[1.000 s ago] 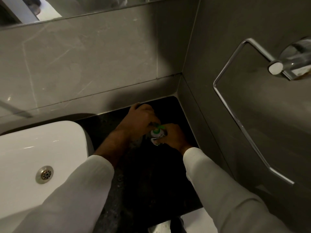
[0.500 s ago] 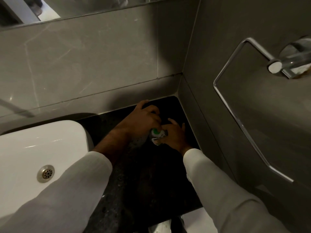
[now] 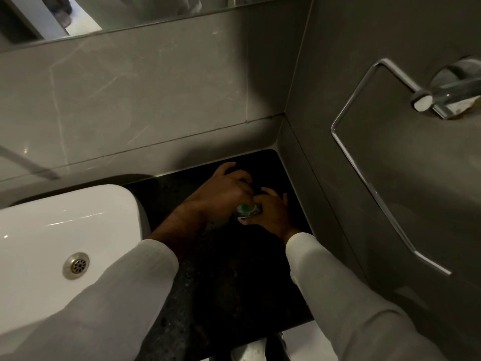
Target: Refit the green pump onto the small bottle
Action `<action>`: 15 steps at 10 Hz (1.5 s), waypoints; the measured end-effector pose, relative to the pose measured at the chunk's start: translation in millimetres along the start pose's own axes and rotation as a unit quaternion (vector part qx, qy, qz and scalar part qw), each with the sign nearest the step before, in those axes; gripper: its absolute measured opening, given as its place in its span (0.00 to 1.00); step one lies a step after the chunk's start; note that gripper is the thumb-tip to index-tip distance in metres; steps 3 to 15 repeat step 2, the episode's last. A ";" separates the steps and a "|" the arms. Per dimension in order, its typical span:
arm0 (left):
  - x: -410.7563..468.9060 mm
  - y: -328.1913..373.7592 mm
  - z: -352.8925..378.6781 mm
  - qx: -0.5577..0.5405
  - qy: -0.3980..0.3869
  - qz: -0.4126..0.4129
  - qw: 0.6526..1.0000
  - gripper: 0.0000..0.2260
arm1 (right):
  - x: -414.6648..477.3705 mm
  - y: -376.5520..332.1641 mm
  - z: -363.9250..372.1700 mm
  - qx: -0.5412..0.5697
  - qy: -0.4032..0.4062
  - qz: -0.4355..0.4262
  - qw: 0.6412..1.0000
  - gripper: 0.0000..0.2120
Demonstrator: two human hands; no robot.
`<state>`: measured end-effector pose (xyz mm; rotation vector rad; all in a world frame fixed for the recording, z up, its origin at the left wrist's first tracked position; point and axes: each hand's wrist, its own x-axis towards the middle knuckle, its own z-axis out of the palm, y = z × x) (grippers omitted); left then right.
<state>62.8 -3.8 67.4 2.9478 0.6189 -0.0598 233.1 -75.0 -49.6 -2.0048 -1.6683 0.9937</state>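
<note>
The small bottle [image 3: 248, 213] stands on the dark counter [image 3: 234, 269] near the back right corner, mostly hidden between my two hands. Only a sliver of its pale label and a bit of the green pump [image 3: 244, 207] show. My left hand [image 3: 223, 191] is closed over the top, fingers wrapped around the pump. My right hand [image 3: 273, 213] holds the bottle's side, with its fingers partly spread toward the wall. How the pump sits on the neck is hidden.
A white basin [image 3: 65, 230] with a metal drain [image 3: 76, 265] fills the left. Grey tiled walls close the corner behind and to the right. A chrome towel ring [image 3: 364, 162] and its mount [image 3: 447, 95] stick out from the right wall.
My left hand has closed further over the pump, so less green shows. The fingers of my right hand have opened out from a tight grip. Both hands stayed in place.
</note>
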 end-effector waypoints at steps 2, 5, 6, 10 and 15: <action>-7.0 6.2 2.7 0.002 -0.005 -0.004 1.000 0.19 | -11.2 -8.6 -6.3 -0.026 -0.024 -0.014 0.999 0.33; -7.0 6.2 2.7 0.002 -0.005 -0.004 1.000 0.19 | -11.2 -8.6 -6.3 -0.026 -0.024 -0.014 0.999 0.33; -7.0 6.2 2.7 0.002 -0.005 -0.004 1.000 0.19 | -11.2 -8.6 -6.3 -0.026 -0.024 -0.014 0.999 0.33; -7.0 6.2 2.7 0.002 -0.005 -0.004 1.000 0.19 | -11.2 -8.6 -6.3 -0.026 -0.024 -0.014 0.999 0.33; -7.0 6.2 2.7 0.002 -0.005 -0.004 1.000 0.19 | -11.2 -8.6 -6.3 -0.026 -0.024 -0.014 0.999 0.33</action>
